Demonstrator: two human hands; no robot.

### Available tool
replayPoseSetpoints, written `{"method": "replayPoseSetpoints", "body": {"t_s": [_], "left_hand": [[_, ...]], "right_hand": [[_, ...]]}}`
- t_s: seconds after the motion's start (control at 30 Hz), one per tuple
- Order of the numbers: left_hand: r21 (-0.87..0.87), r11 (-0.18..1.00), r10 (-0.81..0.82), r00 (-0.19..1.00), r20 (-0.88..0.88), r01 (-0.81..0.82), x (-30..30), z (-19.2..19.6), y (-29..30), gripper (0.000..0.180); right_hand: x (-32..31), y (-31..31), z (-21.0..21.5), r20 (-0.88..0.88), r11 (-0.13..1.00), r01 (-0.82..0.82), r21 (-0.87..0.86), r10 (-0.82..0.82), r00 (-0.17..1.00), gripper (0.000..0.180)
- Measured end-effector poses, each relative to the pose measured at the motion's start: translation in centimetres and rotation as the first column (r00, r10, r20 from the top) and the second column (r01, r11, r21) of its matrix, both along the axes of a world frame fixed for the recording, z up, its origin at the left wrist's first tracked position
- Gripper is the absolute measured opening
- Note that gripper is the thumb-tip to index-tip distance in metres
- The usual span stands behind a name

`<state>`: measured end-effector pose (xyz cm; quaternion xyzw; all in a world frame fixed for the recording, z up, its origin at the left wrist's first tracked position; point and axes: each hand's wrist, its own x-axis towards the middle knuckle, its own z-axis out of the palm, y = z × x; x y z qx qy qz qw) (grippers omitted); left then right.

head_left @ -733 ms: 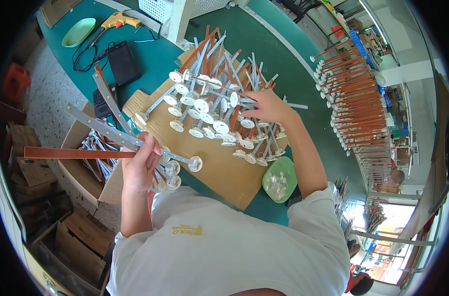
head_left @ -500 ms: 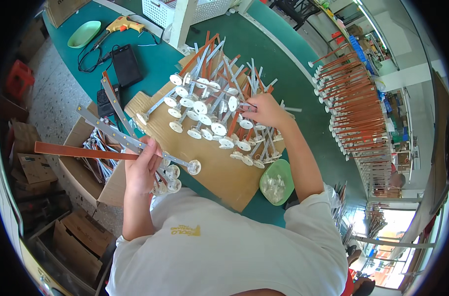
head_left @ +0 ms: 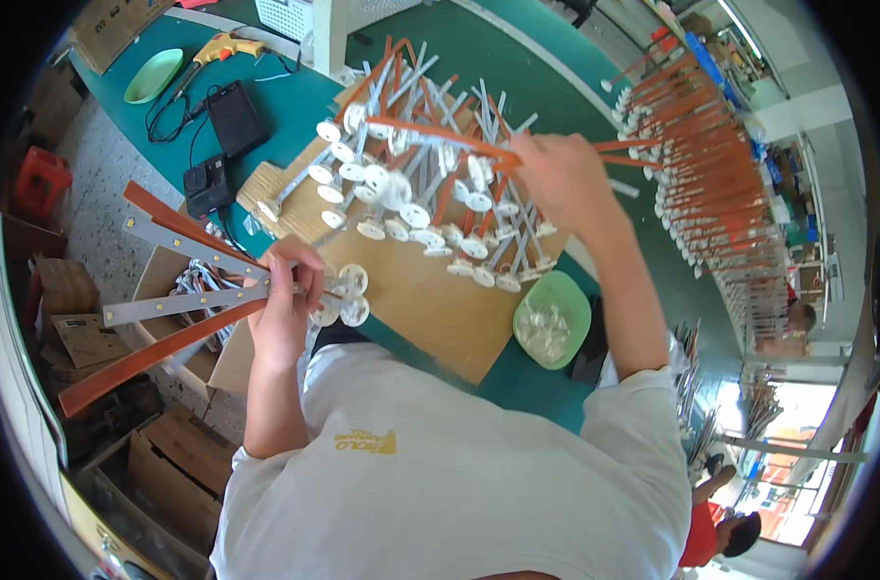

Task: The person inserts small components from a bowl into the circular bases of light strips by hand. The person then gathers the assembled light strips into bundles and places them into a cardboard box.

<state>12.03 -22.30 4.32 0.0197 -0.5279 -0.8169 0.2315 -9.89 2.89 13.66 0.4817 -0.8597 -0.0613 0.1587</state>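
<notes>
My left hand (head_left: 287,307) grips a fanned bundle of long strips (head_left: 174,290), grey and orange-brown, with white round discs (head_left: 348,295) at their near ends. My right hand (head_left: 556,174) is raised over a heap of the same strips and discs (head_left: 411,184) and holds one orange strip (head_left: 440,135) by its end, lifted above the pile. The heap lies on a sheet of brown cardboard (head_left: 440,309) on a green table.
A green bowl (head_left: 553,319) of small clear parts sits right of the cardboard. A glue gun (head_left: 218,45), a black box (head_left: 235,118) and a green dish (head_left: 153,75) lie far left. Rows of finished strips (head_left: 711,164) fill the right side. Cardboard boxes (head_left: 160,464) stand left below.
My right hand has lifted an orange strip out of the heap. The bundle in my left hand now fans out more, its ends swung up and left.
</notes>
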Motion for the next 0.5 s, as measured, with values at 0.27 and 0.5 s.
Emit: {"method": "replayPoseSetpoints", "body": {"t_s": [0.27, 0.5], "left_hand": [[-0.529, 0.818, 0.175, 0.974, -0.146, -0.226, -1.1, 2.3, 1.2, 0.051], [-0.081, 0.962, -0.268, 0.958, -0.098, 0.261, -3.3, 5.8, 2.8, 0.039]], "right_hand": [[5.7, 5.1, 10.2, -0.135, 0.991, -0.044, 0.124, 0.061, 0.989, 0.015], [11.3, 4.1, 11.5, -0.301, 0.851, -0.2, 0.486, 0.378, 0.876, 0.013]]}}
